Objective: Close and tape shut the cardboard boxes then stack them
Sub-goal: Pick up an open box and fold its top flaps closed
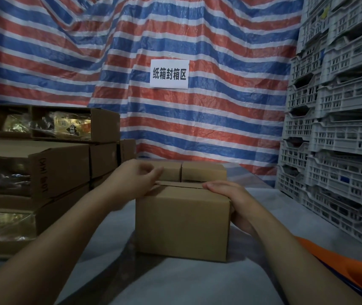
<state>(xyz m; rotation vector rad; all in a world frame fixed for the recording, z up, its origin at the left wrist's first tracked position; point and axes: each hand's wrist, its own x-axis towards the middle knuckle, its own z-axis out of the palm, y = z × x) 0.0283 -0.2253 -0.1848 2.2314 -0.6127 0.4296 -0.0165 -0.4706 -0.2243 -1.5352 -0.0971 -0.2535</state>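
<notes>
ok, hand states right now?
left hand: fingers curled over the box, blurred; cannot tell if it holds anything.
right hand: open, fingers flat on the box top.

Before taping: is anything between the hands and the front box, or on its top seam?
Nothing visible. The right hand rests on the front box at its right top edge, the left hand at its left; the seam between looks bare.

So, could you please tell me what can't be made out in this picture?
Head view:
- Box top: seen edge-on, partly under right hand; taped or not unclear.
- Left hand: motion-blurred; grip unclear.
- Orange thing: cut off by bottom-right edge.
- Left stack: contents dark, behind glaring plastic.
</notes>
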